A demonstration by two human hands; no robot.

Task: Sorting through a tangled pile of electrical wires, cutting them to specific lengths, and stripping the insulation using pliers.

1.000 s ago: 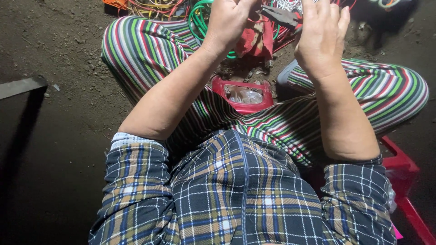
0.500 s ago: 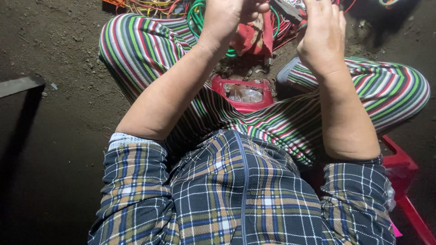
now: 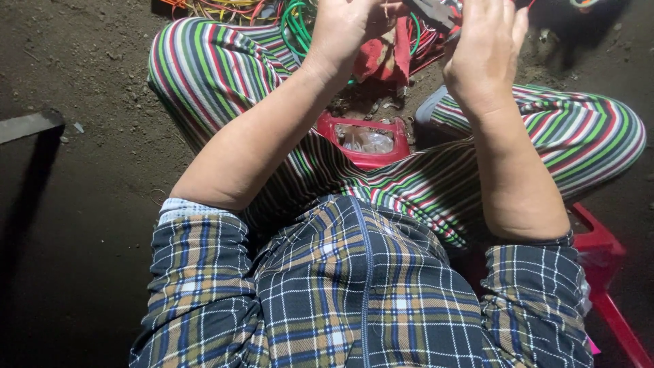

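Note:
My left hand (image 3: 347, 27) is raised at the top of the view with its fingers curled around a thin piece of wire (image 3: 385, 8). The wire's end is mostly hidden by the fingers. My right hand (image 3: 482, 51) is up beside it with its back toward me. A dark grey metal tool (image 3: 433, 11) sticks out from its thumb side toward my left hand. Below the hands lie a red cloth-like bundle (image 3: 381, 58) and coils of green wire (image 3: 297, 27) on the ground between my striped trouser legs.
A small red container (image 3: 395, 136) with clear plastic bits inside sits on the dirt floor between my knees. More coloured wires (image 3: 225, 8) lie at the top left. I sit on a red plastic stool (image 3: 603, 249). A dark flat bar (image 3: 30, 125) lies at the left.
Both hands have stayed raised and drawn slightly closer together around the tool. My left hand's fingers have closed more tightly.

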